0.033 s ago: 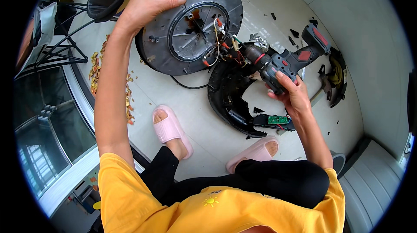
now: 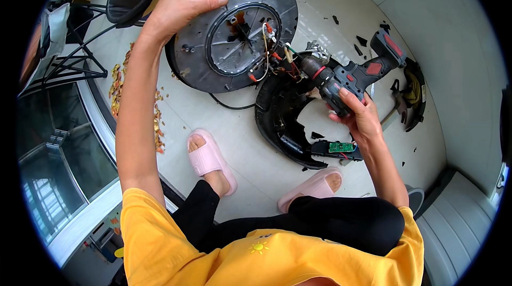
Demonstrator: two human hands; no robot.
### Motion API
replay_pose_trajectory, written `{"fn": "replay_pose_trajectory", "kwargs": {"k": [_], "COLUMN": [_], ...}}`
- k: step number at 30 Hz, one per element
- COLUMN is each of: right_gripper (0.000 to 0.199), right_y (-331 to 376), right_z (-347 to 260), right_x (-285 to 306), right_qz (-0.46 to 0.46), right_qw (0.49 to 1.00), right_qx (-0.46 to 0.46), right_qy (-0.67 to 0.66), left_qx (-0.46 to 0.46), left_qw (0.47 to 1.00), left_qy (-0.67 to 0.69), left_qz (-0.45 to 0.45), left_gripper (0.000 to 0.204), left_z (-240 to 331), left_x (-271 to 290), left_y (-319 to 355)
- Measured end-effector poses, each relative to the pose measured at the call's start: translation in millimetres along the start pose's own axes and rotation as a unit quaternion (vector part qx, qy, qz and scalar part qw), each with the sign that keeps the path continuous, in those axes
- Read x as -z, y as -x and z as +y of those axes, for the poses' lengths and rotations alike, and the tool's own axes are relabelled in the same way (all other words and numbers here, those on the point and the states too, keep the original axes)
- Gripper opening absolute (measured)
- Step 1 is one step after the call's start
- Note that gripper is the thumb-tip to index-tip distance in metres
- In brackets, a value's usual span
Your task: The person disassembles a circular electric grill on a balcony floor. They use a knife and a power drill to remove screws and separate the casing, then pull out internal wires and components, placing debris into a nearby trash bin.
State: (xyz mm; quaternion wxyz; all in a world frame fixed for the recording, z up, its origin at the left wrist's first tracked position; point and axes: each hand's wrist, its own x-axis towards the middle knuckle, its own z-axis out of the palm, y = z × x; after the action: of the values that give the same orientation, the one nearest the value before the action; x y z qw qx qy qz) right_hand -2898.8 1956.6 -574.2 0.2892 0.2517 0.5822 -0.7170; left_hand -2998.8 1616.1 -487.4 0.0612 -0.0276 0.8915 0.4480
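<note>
My left hand (image 2: pixel 178 10) grips the upper left rim of a round black plastic appliance base (image 2: pixel 192 62), its thumb flat on the face. Brown staining shows inside the base's central ring. Coloured wires with red connectors (image 2: pixel 269 29) run from the base toward a broken, curved black housing (image 2: pixel 273 126) lying on the floor. Closed around the body of a grey and black cordless drill (image 2: pixel 346 76) is my right hand (image 2: pixel 359 115). The drill's chuck points left, close to the wires; whether its tip touches anything is hidden. Attached to the housing's near end is a green circuit board (image 2: pixel 341 148).
Black plastic shards (image 2: pixel 361 41) are scattered at the far right, near a hammer (image 2: pixel 397 107) and a curved black piece (image 2: pixel 414 94). Dry peelings (image 2: pixel 159 121) lie on the left. My pink slippers (image 2: pixel 208 159) are close by. A folding chair frame (image 2: pixel 80 51) stands far left.
</note>
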Motion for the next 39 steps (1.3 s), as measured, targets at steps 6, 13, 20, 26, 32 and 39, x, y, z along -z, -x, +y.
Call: {"fn": "replay_pose_trajectory", "kwargs": {"k": [6, 13, 20, 26, 32, 39], "right_gripper": [0.046, 0.048, 0.048, 0.048, 0.047, 0.046], "right_y": [-3, -4, -3, -4, -8, -18], "right_z": [-2, 1, 3, 1, 1, 3], "right_x": [0, 1, 2, 3, 6, 16], "right_qz": [-0.002, -0.013, -0.014, -0.020, -0.026, -0.048], "right_qw": [1.000, 1.000, 1.000, 0.999, 0.998, 0.995], "right_qx": [-0.002, -0.001, -0.003, -0.017, -0.030, -0.050], "right_qy": [-0.007, -0.017, -0.020, -0.032, -0.048, -0.071], "left_qx": [0.011, 0.007, 0.010, -0.007, -0.012, 0.002], "left_qw": [1.000, 1.000, 1.000, 1.000, 1.000, 1.000], "left_qy": [-0.015, -0.018, -0.007, 0.003, -0.002, 0.012], "left_qz": [-0.016, -0.018, -0.023, -0.003, -0.004, -0.029], "left_gripper": [0.050, 0.051, 0.051, 0.046, 0.045, 0.049], "left_z": [-2, -2, -2, -3, -2, 1], "left_x": [2, 3, 3, 1, 1, 3], "left_y": [-1, -2, -3, -2, -1, -1]}}
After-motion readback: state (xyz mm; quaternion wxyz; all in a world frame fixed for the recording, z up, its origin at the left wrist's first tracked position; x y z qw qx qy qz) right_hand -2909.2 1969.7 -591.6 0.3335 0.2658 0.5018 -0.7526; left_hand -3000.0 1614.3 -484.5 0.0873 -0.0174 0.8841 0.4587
